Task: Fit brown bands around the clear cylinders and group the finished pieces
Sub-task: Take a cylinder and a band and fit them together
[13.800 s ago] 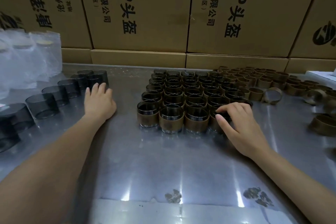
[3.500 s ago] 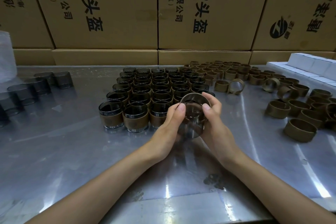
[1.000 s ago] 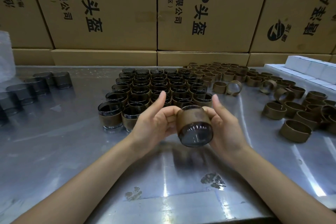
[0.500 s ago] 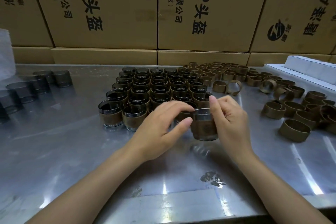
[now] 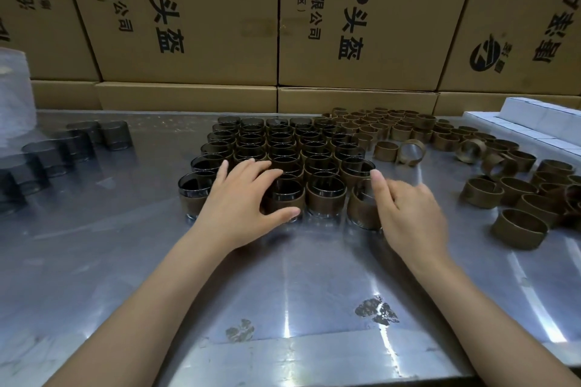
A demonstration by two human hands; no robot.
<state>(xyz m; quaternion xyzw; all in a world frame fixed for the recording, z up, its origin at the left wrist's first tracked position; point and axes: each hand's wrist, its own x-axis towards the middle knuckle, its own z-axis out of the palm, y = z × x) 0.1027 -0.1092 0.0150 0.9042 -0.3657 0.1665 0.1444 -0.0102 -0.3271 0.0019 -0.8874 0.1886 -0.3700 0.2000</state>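
A block of finished pieces [image 5: 284, 143], clear cylinders wearing brown bands, stands in rows at mid-table. The newest banded cylinder [image 5: 361, 212] stands at the right end of the front row. My right hand [image 5: 408, 214] is beside it with loose fingers, thumb up along its right rim, gripping nothing. My left hand [image 5: 245, 198] lies spread over the front row, thumb in front of one banded piece [image 5: 284, 195], fingers relaxed. Loose brown bands [image 5: 518, 228] are scattered on the right. Bare clear cylinders [image 5: 114, 135] line up at the far left.
The steel table [image 5: 283, 276] has a bare stretch in front of the rows. Large printed cardboard boxes [image 5: 188, 25] wall off the back. White boxes [image 5: 534, 122] sit at the back right, and a plastic-wrapped stack [image 5: 12, 97] at the far left.
The banded cylinder that both hands held has been set down at the right end of the front row. Both hands have let go; the left has moved over the front row.
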